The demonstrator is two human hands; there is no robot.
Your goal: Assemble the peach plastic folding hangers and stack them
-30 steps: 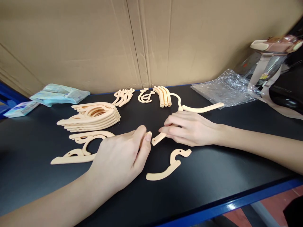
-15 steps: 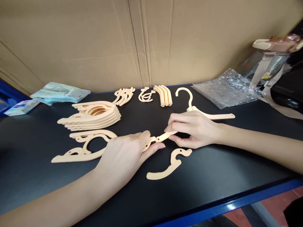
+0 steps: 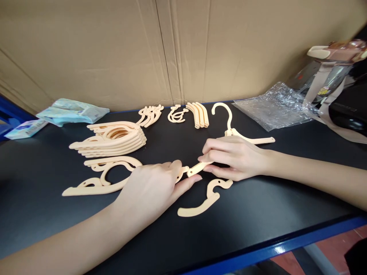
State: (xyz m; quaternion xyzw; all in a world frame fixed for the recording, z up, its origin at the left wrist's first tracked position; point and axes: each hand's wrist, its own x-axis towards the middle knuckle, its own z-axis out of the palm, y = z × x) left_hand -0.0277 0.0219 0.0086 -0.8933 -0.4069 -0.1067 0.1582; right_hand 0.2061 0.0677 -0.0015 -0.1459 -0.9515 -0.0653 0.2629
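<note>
My right hand (image 3: 233, 157) grips a cream plastic hanger (image 3: 246, 138) lying flat on the black table (image 3: 258, 214); its hook curves away behind my fingers and one arm sticks out to the right. My left hand (image 3: 150, 189) pinches a small cream arm piece (image 3: 181, 172) and holds its end against the hanger's left arm tip. Both hands rest on the table. A loose curved hanger part (image 3: 205, 198) lies just in front of my right hand.
A stack of hanger halves (image 3: 111, 139) and two loose ones (image 3: 97, 177) lie at the left. Small groups of parts (image 3: 197, 114) sit at the back by the cardboard wall. A clear plastic bag (image 3: 275, 105) and a bottle (image 3: 323, 76) are at the right, blue packets (image 3: 71, 110) far left.
My right hand turned the hanger so its hook points away from me. My left hand moved right and brought the small piece up to the hanger's arm tip.
</note>
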